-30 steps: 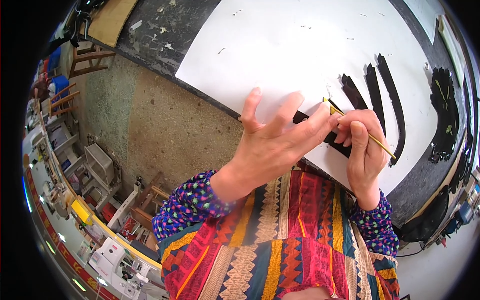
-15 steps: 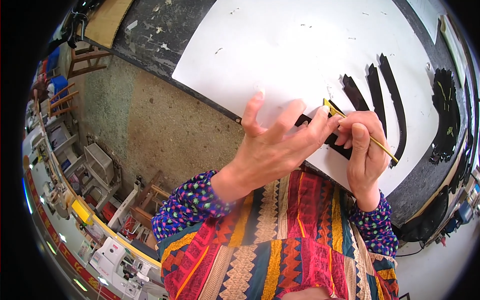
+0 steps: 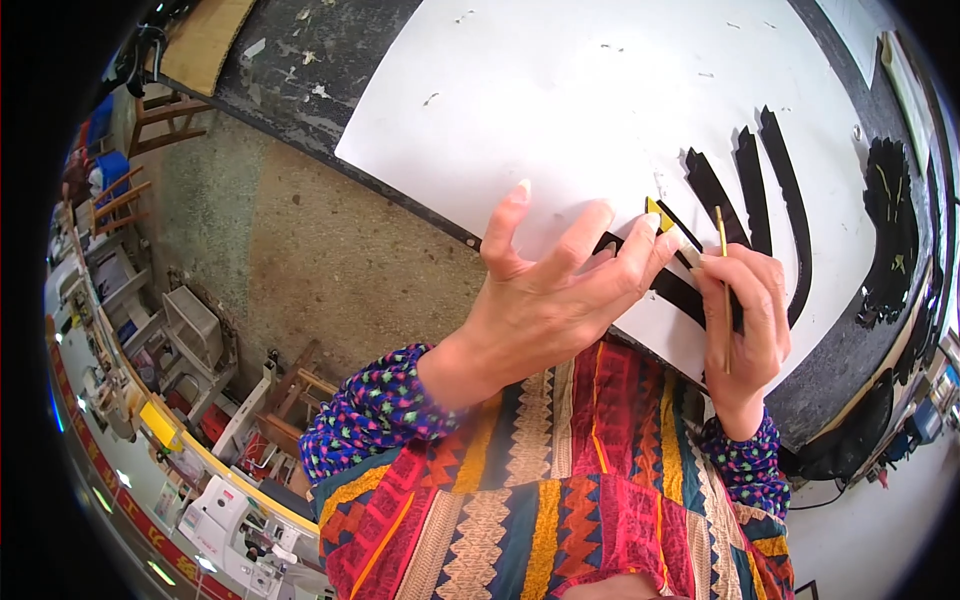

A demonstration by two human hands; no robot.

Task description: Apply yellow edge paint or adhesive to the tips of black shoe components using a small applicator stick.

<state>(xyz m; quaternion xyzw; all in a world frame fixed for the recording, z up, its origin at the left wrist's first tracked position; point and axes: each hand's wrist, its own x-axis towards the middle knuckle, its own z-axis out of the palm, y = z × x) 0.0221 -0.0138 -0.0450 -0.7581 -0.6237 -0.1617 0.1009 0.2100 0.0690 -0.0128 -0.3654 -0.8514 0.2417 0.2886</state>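
Observation:
My left hand point(image 3: 560, 285) reaches over the near edge of a white sheet point(image 3: 520, 110), little and ring fingers spread and raised. Its other fingertips press together on a narrow black strip point(image 3: 680, 296), beside a small yellow triangular piece point(image 3: 656, 207). The thumb is mostly hidden. Close by on the right, my right hand point(image 3: 745, 305) is closed around a thin gold-coloured stick point(image 3: 722, 235), which stands nearly upright in the picture, its tip apart from the yellow piece. A thin dark edge point(image 3: 682, 222) runs between the two hands.
Several curved black strips point(image 3: 787, 180) lie on the sheet right of my hands. A ragged black piece point(image 3: 885, 235) lies on the dark worktable point(image 3: 330, 60) at the far right. To the left are a speckled floor, wooden stools point(image 3: 120, 195) and a white sewing machine point(image 3: 215, 515).
My right hand has moved slightly down and turned, swinging the stick from a slant touching the yellow piece to nearly upright. My left hand stays at nearly the same spot.

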